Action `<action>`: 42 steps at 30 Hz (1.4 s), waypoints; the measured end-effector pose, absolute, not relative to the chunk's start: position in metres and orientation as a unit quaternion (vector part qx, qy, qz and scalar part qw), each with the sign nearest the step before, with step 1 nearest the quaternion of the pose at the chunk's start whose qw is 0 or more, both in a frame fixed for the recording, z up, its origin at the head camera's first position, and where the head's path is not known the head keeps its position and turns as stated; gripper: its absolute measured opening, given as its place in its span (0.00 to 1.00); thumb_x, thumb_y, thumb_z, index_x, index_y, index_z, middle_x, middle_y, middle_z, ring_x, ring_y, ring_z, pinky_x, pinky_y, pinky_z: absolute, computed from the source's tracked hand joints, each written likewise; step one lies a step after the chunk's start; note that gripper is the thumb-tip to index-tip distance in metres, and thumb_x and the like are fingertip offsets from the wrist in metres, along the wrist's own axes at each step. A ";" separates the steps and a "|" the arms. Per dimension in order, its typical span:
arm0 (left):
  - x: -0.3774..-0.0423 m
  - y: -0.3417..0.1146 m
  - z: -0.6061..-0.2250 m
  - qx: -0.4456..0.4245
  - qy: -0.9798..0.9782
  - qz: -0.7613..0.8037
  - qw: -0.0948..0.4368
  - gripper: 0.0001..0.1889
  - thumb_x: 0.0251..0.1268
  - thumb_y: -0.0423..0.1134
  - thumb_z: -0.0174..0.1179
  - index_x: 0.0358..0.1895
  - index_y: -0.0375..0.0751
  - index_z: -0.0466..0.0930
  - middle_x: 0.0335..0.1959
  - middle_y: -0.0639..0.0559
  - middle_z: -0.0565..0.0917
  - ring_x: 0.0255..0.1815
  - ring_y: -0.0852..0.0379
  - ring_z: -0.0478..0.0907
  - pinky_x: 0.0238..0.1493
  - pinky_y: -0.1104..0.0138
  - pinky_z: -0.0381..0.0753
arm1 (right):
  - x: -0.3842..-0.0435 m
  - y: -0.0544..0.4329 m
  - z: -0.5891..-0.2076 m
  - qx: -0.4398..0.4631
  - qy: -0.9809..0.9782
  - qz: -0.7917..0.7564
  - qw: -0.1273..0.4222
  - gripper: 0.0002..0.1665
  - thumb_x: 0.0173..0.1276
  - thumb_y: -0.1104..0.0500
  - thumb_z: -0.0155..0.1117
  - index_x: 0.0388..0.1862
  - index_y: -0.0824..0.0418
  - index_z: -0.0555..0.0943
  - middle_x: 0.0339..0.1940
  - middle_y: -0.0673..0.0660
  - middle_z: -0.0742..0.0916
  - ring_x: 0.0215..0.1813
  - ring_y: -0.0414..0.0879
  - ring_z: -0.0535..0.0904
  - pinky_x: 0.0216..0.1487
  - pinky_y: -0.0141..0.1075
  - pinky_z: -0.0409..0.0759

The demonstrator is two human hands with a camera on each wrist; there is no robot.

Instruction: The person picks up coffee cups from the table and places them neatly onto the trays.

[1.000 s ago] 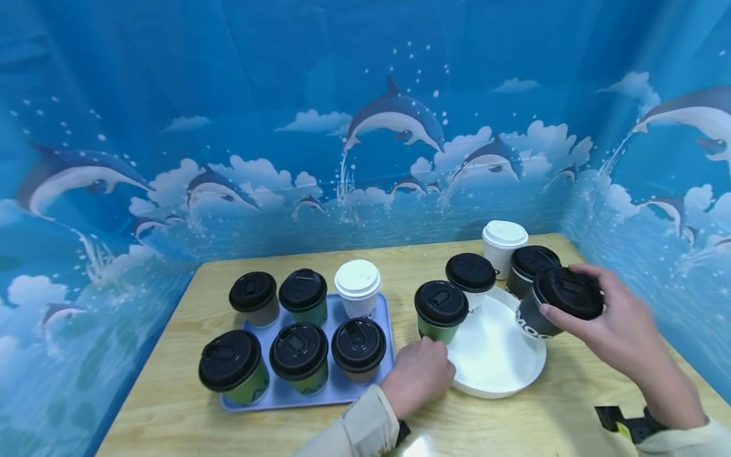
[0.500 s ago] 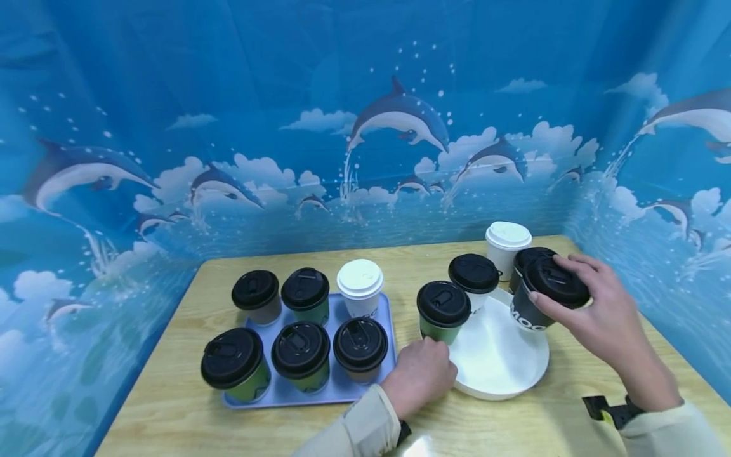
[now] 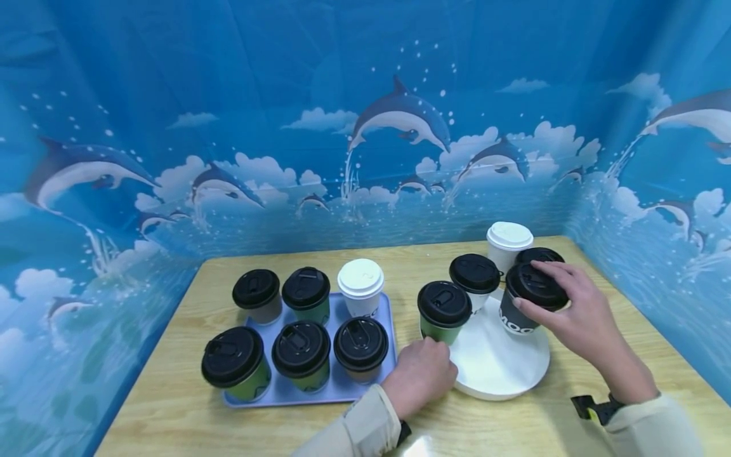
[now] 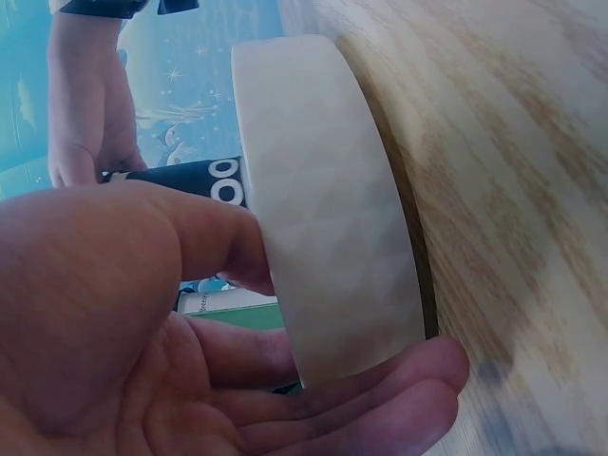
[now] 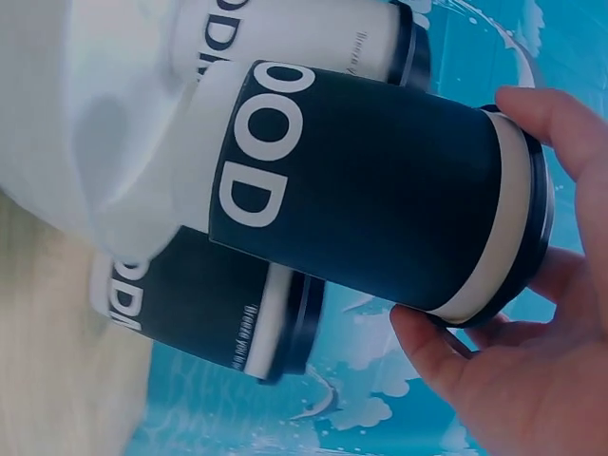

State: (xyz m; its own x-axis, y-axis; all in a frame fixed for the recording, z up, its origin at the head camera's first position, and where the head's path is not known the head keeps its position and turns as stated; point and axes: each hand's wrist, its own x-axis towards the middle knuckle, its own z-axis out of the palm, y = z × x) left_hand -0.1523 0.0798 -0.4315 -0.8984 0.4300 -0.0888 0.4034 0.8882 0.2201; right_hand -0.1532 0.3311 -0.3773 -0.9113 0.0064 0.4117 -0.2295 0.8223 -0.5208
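My right hand [image 3: 577, 311] grips a dark paper coffee cup [image 3: 516, 314] by its black lid. The cup is upright over the right side of a round white tray [image 3: 497, 368]; whether its base touches is unclear. In the right wrist view, the dark cup [image 5: 361, 180] shows white lettering, with thumb and fingers round its lid end. My left hand [image 3: 421, 373] holds the tray's left rim, and the left wrist view shows its fingers about the tray wall [image 4: 332, 209]. A green cup [image 3: 442, 314] and a white cup with a black lid [image 3: 475, 279] stand at the tray's left and back.
Behind the tray stand a white-lidded cup [image 3: 508, 244] and another dark cup [image 3: 539, 255], partly hidden. To the left, a lilac rectangular tray [image 3: 285, 398] bears several lidded cups. A dolphin-print curtain [image 3: 320, 209] borders the wooden table [image 3: 171, 381].
My right hand has carried the dark cup leftward, farther over the white tray and closer to the white cup. The left hand stays at the tray's rim.
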 end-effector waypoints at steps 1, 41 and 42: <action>-0.152 0.080 -0.432 0.215 0.969 0.099 0.066 0.14 0.67 0.44 0.61 0.28 0.39 0.85 0.26 0.45 0.84 0.23 0.52 0.79 0.21 0.60 0.78 | -0.153 0.331 -0.379 0.060 -0.933 0.295 0.199 0.47 0.61 0.48 0.80 0.75 0.64 0.72 0.70 0.74 0.72 0.68 0.78 0.66 0.57 0.75 0.65; -0.152 0.079 -0.428 0.213 0.968 0.108 0.071 0.14 0.67 0.43 0.61 0.26 0.38 0.84 0.25 0.45 0.83 0.20 0.53 0.76 0.20 0.61 0.76 | -0.167 0.330 -0.401 0.042 -0.945 0.263 0.188 0.44 0.65 0.44 0.76 0.69 0.69 0.74 0.70 0.77 0.71 0.69 0.78 0.65 0.63 0.74 0.62; -0.152 0.079 -0.428 0.213 0.968 0.108 0.072 0.14 0.67 0.43 0.61 0.26 0.39 0.84 0.24 0.45 0.83 0.20 0.53 0.75 0.19 0.61 0.76 | -0.167 0.329 -0.401 0.041 -0.946 0.262 0.188 0.44 0.65 0.44 0.76 0.69 0.69 0.74 0.70 0.77 0.71 0.69 0.78 0.65 0.63 0.74 0.62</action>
